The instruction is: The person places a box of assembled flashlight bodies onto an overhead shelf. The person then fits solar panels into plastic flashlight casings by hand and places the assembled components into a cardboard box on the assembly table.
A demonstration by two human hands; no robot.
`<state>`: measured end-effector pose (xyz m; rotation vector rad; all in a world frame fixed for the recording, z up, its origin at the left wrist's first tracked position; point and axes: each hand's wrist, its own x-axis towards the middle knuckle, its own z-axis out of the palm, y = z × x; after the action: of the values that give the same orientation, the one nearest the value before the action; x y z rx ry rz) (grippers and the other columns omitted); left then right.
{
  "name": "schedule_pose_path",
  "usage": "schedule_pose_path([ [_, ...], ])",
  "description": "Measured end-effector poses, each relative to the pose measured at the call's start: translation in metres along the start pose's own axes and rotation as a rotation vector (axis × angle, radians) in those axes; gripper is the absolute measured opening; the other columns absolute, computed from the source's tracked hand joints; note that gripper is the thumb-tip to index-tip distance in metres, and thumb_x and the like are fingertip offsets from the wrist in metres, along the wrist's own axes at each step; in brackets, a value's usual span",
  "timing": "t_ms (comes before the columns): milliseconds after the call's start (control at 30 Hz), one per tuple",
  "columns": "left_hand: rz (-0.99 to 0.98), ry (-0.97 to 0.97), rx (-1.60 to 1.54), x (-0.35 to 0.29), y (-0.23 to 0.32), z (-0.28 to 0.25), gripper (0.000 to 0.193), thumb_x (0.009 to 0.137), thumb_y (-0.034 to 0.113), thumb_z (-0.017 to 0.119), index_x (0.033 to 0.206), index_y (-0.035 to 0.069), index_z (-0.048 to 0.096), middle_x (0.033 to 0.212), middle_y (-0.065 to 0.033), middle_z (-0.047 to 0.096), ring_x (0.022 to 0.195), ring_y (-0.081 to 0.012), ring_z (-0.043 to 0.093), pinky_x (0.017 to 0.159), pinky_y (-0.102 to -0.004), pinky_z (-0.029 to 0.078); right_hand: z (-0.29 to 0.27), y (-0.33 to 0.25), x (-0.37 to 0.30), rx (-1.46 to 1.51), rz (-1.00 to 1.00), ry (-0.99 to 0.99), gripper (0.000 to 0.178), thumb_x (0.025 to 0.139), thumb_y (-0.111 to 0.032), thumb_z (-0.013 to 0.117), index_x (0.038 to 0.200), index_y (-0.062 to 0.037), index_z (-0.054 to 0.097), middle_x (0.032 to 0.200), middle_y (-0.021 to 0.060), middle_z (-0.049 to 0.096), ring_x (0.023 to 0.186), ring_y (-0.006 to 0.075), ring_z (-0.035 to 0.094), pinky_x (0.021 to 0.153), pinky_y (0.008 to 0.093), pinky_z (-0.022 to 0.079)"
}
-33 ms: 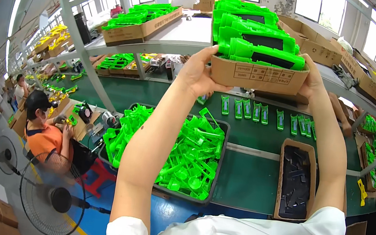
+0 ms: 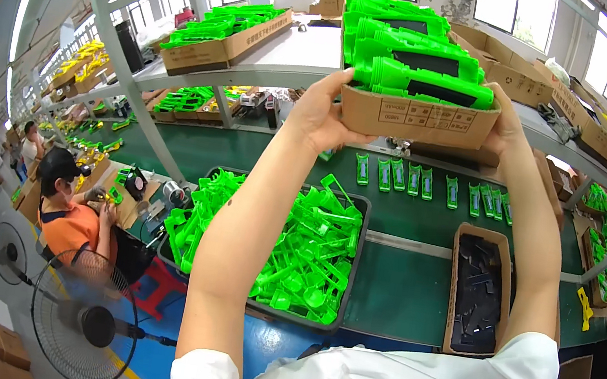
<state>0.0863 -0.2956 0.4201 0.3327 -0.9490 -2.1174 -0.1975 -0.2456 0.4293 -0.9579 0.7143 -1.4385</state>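
Note:
A cardboard box heaped with green plastic flashlight housings, several with black panels, is held up at shelf height between my hands. At its left end my left hand grips the corner, thumb on top near the housings and fingers under the base. My right hand wraps round the right end; part of its fingers is hidden behind the cardboard. Both arms are stretched out over the bench. The box's far end overlaps the upper shelf, and I cannot tell whether it rests there.
Below lie a black crate of loose green parts and a carton of black pieces. Green housings stand in a row on the green bench. Other boxes flank mine. A co-worker sits left, near a fan.

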Motion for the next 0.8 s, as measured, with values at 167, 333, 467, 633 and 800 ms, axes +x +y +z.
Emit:
schedule_pose_path([
  [167,0.098,0.019,-0.05,0.053,0.013,0.001,0.067,0.078,0.038,0.057,0.118,-0.005,0.027,0.12,-0.0251,0.029,0.113,-0.0406,0.032,0.086,-0.063,0.028,0.0,-0.006,0.031,0.034,-0.166,0.069,0.039,0.082,-0.042,0.045,0.105,-0.0113,0.052,0.1,0.0062,0.057,0.09,0.0211,0.056,0.079,0.0388,0.046],
  [333,0.081,0.129,-0.167,0.066,0.022,-0.031,0.073,0.079,0.041,0.053,0.123,-0.007,0.018,0.119,-0.0256,0.031,0.115,-0.0392,0.031,0.09,-0.0596,0.029,0.011,0.027,0.039,-0.259,-0.296,0.65,0.046,0.082,-0.05,0.04,0.106,-0.0107,0.048,0.1,0.0079,0.056,0.086,0.0228,0.056,0.068,0.0356,0.048],
  [467,0.366,0.12,0.622,0.015,0.025,-0.119,0.044,0.077,0.024,0.057,0.11,-0.003,0.046,0.106,-0.0146,0.053,0.098,-0.0214,0.05,0.078,-0.036,0.041,0.018,0.077,-0.022,-0.431,-0.089,0.722,0.043,0.081,-0.048,0.045,0.088,-0.0062,0.053,0.073,0.0052,0.056,0.059,0.0159,0.054,0.053,0.0226,0.043],
  [633,1.05,0.696,1.178,-0.021,0.074,-0.278,0.017,0.07,0.007,0.052,0.086,0.001,0.056,0.084,-0.0104,0.054,0.082,-0.0233,0.052,0.075,-0.0332,0.041,0.122,0.104,-0.045,-0.867,0.252,0.426,0.032,0.084,-0.036,0.045,0.072,-0.0075,0.053,0.057,0.0013,0.053,0.048,0.0091,0.051,0.044,0.0188,0.039],
  [800,1.363,1.054,1.595,-0.04,0.157,-0.337,0.043,0.065,0.005,0.049,0.107,-0.005,0.041,0.109,-0.0191,0.042,0.104,-0.0353,0.037,0.091,-0.0422,0.028,0.211,0.102,0.031,-1.521,0.359,-0.075,0.019,0.079,-0.022,0.052,0.077,-0.0033,0.054,0.063,0.0014,0.054,0.053,0.008,0.051,0.048,0.0207,0.041],
])
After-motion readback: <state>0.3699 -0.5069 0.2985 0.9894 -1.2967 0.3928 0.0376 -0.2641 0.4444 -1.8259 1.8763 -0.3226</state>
